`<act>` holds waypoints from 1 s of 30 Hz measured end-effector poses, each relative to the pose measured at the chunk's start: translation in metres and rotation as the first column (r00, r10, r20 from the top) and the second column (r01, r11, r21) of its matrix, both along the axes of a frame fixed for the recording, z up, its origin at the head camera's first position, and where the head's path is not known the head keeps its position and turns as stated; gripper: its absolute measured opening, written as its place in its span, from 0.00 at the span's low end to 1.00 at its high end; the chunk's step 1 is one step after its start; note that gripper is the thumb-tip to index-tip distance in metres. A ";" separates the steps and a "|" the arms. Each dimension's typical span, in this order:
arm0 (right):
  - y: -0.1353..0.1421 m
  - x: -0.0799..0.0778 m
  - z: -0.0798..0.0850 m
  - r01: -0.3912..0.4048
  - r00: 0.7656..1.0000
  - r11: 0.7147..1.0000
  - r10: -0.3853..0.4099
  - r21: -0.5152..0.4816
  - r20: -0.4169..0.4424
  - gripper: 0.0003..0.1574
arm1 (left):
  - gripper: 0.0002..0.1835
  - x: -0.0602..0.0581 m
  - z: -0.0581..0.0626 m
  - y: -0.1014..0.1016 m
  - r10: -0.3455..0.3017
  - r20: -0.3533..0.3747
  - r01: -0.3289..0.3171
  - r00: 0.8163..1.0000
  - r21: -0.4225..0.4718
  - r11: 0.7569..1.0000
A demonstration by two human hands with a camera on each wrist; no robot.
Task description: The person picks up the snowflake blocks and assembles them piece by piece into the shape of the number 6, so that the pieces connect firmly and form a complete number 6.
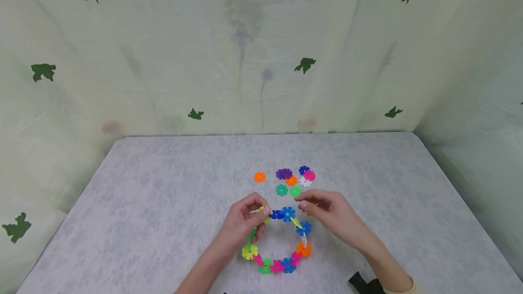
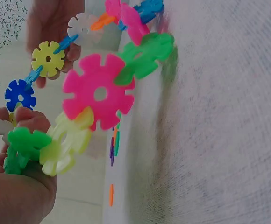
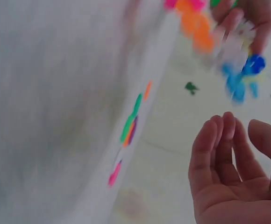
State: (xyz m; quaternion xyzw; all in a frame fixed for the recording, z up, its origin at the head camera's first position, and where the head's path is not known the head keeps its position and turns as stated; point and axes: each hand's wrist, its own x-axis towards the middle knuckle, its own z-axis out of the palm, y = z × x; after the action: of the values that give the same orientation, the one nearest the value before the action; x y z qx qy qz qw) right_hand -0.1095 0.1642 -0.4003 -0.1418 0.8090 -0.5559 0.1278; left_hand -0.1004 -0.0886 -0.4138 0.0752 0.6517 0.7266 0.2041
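A ring of interlocked plastic snowflake discs [image 1: 277, 265] in yellow, green, pink, blue, orange and white hangs upright over the table. My left hand [image 1: 246, 218] pinches it at its upper left, near a yellow disc and a dark blue disc [image 2: 20, 95]. In the left wrist view a pink disc [image 2: 98, 92] of the ring faces the camera. My right hand [image 1: 333, 214] is beside the ring's upper right, apart from the blue discs [image 1: 303, 228]. Its fingers are loosely bent with nothing between them, as the right wrist view shows.
Loose discs lie beyond the hands on the grey table [image 1: 175, 185]: an orange disc [image 1: 259, 177], purple discs [image 1: 283, 173], a teal disc [image 1: 281, 190], a light green disc [image 1: 295, 191], a pink disc [image 1: 309, 175] and others. A black object [image 1: 365, 283] is by the right forearm.
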 end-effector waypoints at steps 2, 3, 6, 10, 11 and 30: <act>0.009 -0.016 -0.003 0.005 0.999 0.998 -0.003 0.062 -0.040 0.16 | 0.10 -0.001 0.001 -0.001 0.006 0.003 -0.006 1.000 0.003 1.000; 0.014 -0.025 -0.004 0.009 0.998 0.995 -0.003 0.100 -0.061 0.15 | 0.10 -0.001 0.002 -0.002 0.009 0.005 -0.009 1.000 0.004 1.000; 0.025 -0.053 -0.009 0.038 0.993 0.972 -0.012 0.231 -0.116 0.14 | 0.10 -0.001 0.003 -0.003 0.009 0.007 -0.009 1.000 0.007 1.000; 0.034 -0.085 -0.018 0.051 0.994 0.941 -0.015 0.335 -0.110 0.15 | 0.10 0.000 0.003 -0.002 0.002 -0.002 -0.002 1.000 -0.007 1.000; 0.035 -0.091 -0.020 0.044 0.995 0.938 -0.010 0.344 -0.099 0.16 | 0.10 0.000 0.003 -0.002 0.000 -0.003 0.000 1.000 -0.010 1.000; 0.031 -0.086 -0.024 0.087 0.994 0.935 -0.057 0.343 -0.098 0.07 | 0.10 0.004 0.006 0.004 0.011 -0.010 -0.011 1.000 -0.024 1.000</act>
State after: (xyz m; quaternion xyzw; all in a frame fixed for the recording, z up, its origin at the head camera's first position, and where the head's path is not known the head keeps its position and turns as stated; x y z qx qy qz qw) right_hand -0.1955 0.1951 -0.4238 -0.1113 0.9038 -0.4022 0.0952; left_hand -0.0961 -0.0845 -0.4080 0.0726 0.6616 0.7196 0.1979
